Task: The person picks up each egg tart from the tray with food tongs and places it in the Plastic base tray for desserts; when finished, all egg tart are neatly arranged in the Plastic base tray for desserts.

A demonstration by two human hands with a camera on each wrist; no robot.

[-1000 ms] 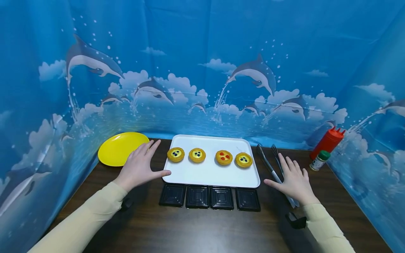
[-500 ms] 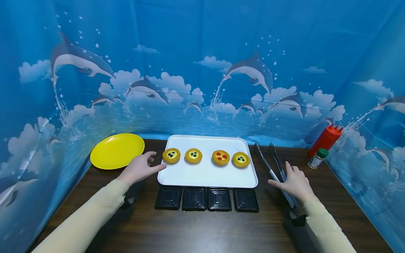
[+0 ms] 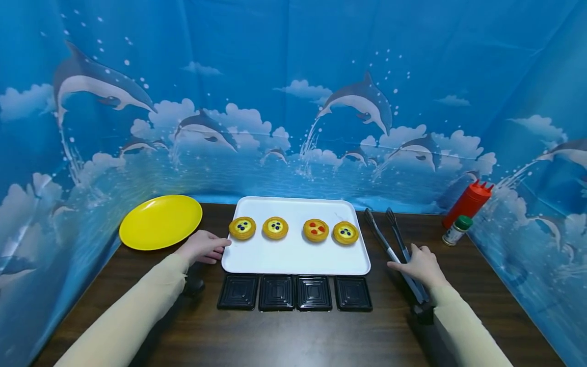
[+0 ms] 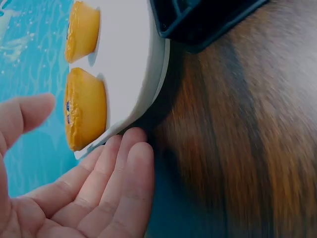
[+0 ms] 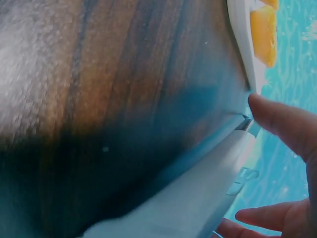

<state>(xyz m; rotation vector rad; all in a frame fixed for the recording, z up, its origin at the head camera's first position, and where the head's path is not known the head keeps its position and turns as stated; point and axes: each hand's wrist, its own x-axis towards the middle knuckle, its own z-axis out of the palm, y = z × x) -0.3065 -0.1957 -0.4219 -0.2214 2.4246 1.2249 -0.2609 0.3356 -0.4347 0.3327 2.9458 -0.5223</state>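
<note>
White and shallow, a rectangular tray [image 3: 293, 259] lies on the dark wooden table [image 3: 293, 339], its long side facing the person. Four tarts sit in a row across it: two on the left half, the first [image 3: 242, 228] and second [image 3: 275, 227] topped with dark blue pieces, then a third [image 3: 316, 230] dotted with red and a fourth [image 3: 345, 232] in dark blue like the first pair. Just beyond the tray's near edge, four square black containers [image 3: 277, 293] line up side by side on the table.

The person's left hand [image 3: 204, 247] is at the tray's left end, fingertips against the rim and thumb held apart (the left wrist view shows this best); its fingers are fairly straight and grasp nothing. To the right of the tray, metal tongs [image 3: 414, 286] lie with their arms spread and their heads pointing away from the person. The right hand [image 3: 421, 266] is over them, thumb and fingers parted on either side of a handle, loose rather than clenched; whether they touch it I cannot tell.

Farther left rests a yellow plate [image 3: 160, 221]. At the far right are a red bottle [image 3: 468, 204] with several nozzles and a small green-capped jar [image 3: 454, 235]. Behind everything hangs a blue curtain [image 3: 257, 61] printed with dolphins.
</note>
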